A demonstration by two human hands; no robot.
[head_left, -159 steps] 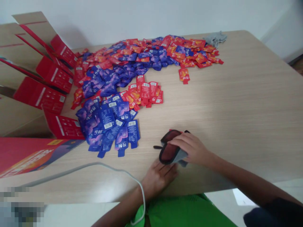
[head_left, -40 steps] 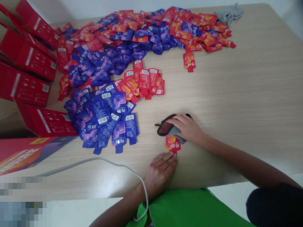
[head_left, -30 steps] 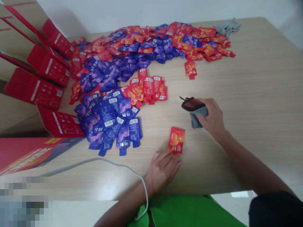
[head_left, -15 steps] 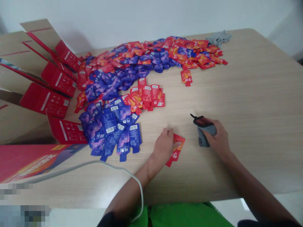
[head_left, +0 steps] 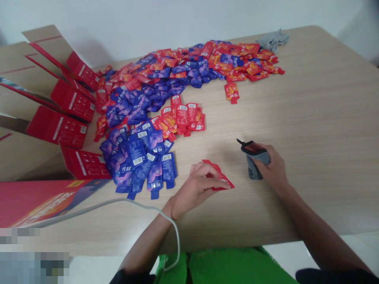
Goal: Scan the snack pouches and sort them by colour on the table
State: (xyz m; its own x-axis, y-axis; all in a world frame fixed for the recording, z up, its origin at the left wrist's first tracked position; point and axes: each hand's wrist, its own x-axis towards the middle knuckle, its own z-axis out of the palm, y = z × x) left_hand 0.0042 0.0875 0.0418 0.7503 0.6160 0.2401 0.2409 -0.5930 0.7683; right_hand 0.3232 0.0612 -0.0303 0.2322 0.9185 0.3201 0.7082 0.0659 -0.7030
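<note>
Between the fingers and thumb of my left hand (head_left: 199, 184) is a red sachet (head_left: 218, 173), tilted and lifted by its edges above the table. My right hand (head_left: 274, 165) grips a folded grey cloth (head_left: 254, 165) with black edging and a small black loop. To the left of my left hand lies a spread of blue-purple sachets (head_left: 136, 157), and beyond it a smaller cluster of red sachets (head_left: 182, 116). A single red sachet (head_left: 231, 92) rests by itself farther back.
A long mixed heap of red and blue sachets (head_left: 189, 71) runs along the wall side. Open red cardboard boxes (head_left: 59, 126) stand at the left. A grey cloth (head_left: 274, 39) lies at the back right. A pale cable (head_left: 118, 202) crosses the front left.
My left hand has turned and raised the red sachet, which was lying flat on the table under its fingers. My right hand keeps its hold on the cloth, nearly still.
</note>
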